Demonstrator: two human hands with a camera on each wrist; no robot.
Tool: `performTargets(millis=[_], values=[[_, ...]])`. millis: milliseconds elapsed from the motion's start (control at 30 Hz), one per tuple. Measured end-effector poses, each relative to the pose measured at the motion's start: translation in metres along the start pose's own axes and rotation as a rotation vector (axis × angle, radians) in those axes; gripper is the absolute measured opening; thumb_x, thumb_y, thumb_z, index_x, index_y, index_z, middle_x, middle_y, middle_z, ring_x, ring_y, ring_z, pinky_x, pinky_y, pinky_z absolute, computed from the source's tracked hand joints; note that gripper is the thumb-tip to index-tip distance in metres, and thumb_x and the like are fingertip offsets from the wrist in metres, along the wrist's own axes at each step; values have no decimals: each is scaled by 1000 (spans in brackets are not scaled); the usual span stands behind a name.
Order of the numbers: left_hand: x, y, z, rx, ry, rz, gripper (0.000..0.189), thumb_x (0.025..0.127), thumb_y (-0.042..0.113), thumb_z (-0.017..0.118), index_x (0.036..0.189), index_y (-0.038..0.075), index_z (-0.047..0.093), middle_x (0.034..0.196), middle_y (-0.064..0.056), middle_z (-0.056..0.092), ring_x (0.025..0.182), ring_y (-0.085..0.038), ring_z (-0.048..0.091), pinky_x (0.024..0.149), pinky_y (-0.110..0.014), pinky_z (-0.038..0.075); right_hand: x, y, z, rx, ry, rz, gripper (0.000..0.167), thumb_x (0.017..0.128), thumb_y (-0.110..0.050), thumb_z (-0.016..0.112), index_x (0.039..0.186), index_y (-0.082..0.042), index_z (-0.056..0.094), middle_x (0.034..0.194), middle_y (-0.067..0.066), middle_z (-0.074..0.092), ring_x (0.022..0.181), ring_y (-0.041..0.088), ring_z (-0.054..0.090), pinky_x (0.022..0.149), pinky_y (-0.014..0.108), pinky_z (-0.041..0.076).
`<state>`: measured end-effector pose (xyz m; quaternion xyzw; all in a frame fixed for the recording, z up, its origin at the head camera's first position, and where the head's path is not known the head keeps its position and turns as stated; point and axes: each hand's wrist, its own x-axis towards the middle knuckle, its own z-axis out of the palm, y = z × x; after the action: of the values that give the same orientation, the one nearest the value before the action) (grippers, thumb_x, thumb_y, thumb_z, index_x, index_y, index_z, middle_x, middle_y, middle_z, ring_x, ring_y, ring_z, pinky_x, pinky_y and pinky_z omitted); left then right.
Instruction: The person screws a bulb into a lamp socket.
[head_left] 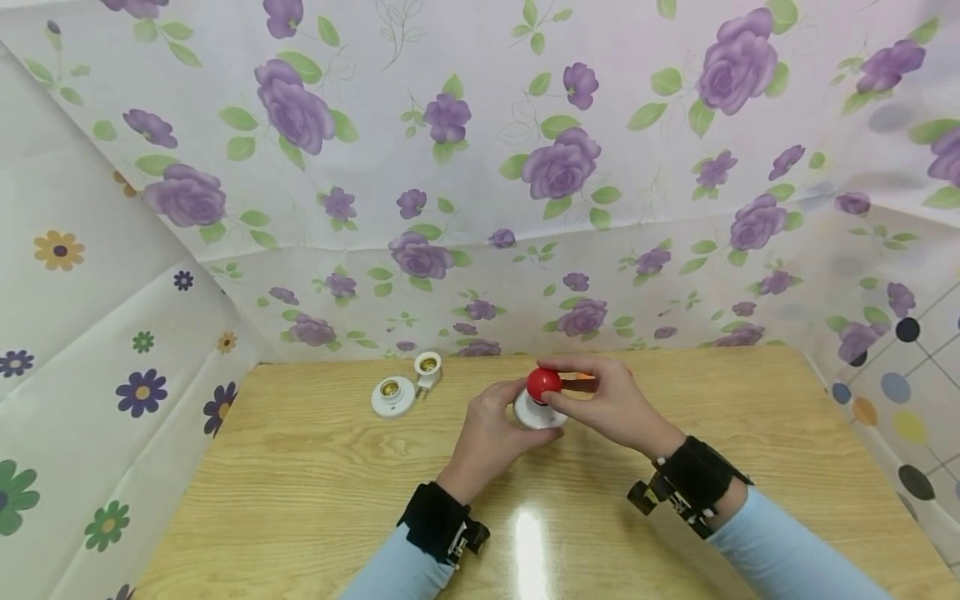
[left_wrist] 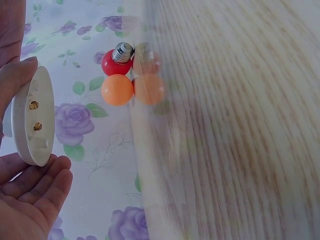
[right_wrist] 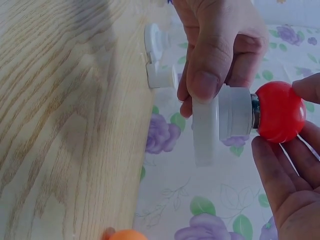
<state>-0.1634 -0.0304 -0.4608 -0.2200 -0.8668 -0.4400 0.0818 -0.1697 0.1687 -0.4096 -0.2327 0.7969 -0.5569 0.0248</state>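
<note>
My left hand (head_left: 489, 425) grips a white round lamp socket (right_wrist: 206, 137) by the rim of its base, thumb on one side and fingers on the other. In the left wrist view the open underside of the base shows two brass screws. A red light bulb (right_wrist: 281, 112) sits in the mouth of this socket, with a strip of its metal cap showing between glass and collar. Thumb and fingers of my right hand (head_left: 611, 402) pinch the red globe. Both hands are close together above the far part of the table.
Left of the hands, a second round lamp socket (head_left: 392, 397) and a plug-in socket (head_left: 427, 367) stand on the wooden table (head_left: 337, 492). Another red bulb (left_wrist: 112, 64), metal cap showing, lies beside an orange ball-shaped bulb (left_wrist: 117, 90). A flowered cloth (head_left: 480, 208) hangs behind the table.
</note>
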Motion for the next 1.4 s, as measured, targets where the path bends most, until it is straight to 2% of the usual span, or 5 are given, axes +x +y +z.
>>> performTargets(millis=[200,400,667,1067,1400], values=[[0,0,0,-3,-1,-6,66,68,52,77,127,31,55,118,12,62,107,-4,57,86,-28,51,1,2,1,24,21,0,43,80,-29,74,119,-16,64,126,8,60,111,14,60,87,41,52],[1,0,1,18,0,-21,66,67,54,77,126,33,56,118,12,61,109,-5,57,89,-32,51,0,-4,0,-16,38,5,46,79,-30,74,122,-23,61,131,2,57,114,16,59,91,31,51],[2,1,0,23,9,3,67,67,51,78,127,30,56,119,12,62,110,-5,56,90,-31,50,-2,-21,-3,-25,-69,7,46,87,-15,67,131,-16,54,138,4,50,128,24,45,98,50,44],[1,1,0,28,6,-13,69,67,52,78,128,29,55,121,9,61,110,-7,57,88,-34,52,-1,2,0,-13,-29,4,43,83,-30,71,124,-28,59,132,-5,55,120,19,54,91,33,51],[0,0,2,22,21,-9,67,68,52,77,127,28,56,119,7,62,108,-9,58,85,-34,53,-1,0,3,36,46,21,43,77,-27,76,117,-16,65,125,5,60,105,15,64,80,28,55]])
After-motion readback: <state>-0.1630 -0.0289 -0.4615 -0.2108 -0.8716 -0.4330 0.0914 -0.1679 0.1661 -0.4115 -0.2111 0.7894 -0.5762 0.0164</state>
